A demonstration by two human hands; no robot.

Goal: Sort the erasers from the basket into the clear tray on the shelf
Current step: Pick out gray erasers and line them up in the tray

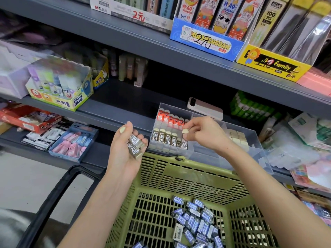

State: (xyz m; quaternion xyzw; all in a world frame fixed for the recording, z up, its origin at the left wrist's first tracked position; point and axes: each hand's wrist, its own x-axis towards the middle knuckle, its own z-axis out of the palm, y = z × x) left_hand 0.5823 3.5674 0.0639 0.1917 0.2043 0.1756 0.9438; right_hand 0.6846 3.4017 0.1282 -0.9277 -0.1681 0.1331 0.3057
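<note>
My left hand grips a small stack of brown 2B erasers, held left of the clear tray on the shelf. My right hand pinches one 2B eraser at the right end of the tray's front row of 2B erasers. Behind that row stand orange erasers. Cream erasers fill a compartment at the right. Below, the green basket holds several blue-wrapped erasers.
A white phone lies on the shelf behind the tray. A box of pink and blue erasers sits to the left, a glue-stick box above it. The basket's black handle hangs at the left. An upper shelf edge runs overhead.
</note>
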